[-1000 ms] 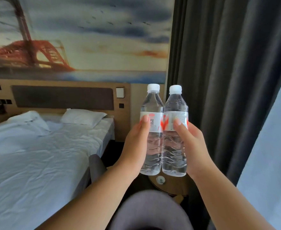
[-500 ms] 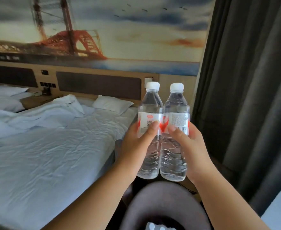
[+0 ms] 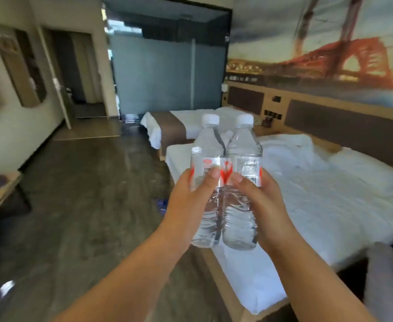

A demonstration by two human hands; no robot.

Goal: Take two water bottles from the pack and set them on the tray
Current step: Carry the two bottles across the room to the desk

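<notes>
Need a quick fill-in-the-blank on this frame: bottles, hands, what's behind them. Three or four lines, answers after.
1. The left hand and the right hand each hold one water ____.
2. Both bottles, the left bottle and the right bottle, have ____ caps.
3. The two bottles are held upright and ____ each other at the labels.
4. Behind the bottles lies a bed with ____ sheets.

Missing words: bottle; white; touching; white

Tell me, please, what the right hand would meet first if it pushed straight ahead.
Probably the bed: the right hand, holding its bottle, points over the white mattress, though depth is unclear.
</notes>
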